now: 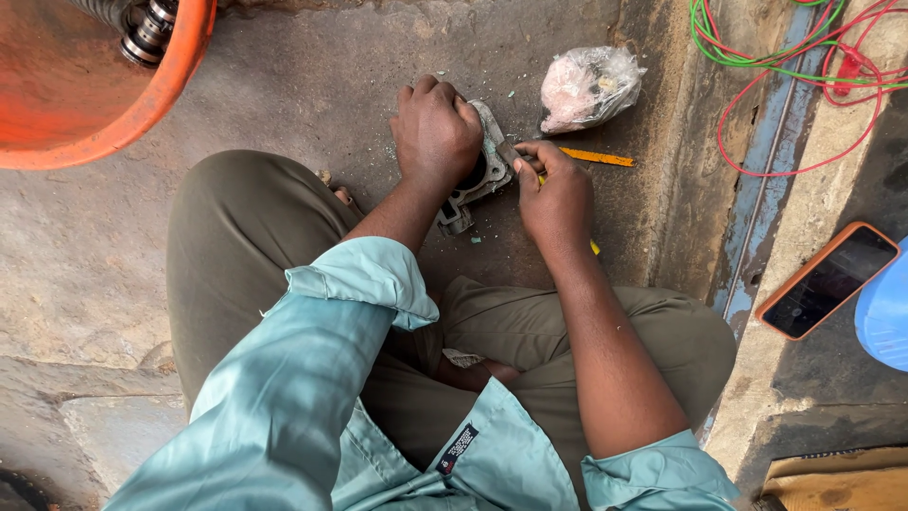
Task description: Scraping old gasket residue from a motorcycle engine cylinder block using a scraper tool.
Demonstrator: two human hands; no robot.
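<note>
**Both hands on the metal casting**

I sit cross-legged on the concrete floor [284,85]. My left hand [435,128] lies palm down over the grey metal engine part [478,175], fingers curled over its top and pinning it to the floor just ahead of my knees. My right hand [556,199] is closed on a yellow-handled tool [594,248], its flat blade touching the part's right edge. A yellow strip [596,157] lies just beyond that hand, beside a knotted plastic bag [588,87]. An orange tub [142,104] fills the far left corner; a phone in an orange case [829,280] rests on the raised ledge to my right, near red and green wires [785,66].
</note>
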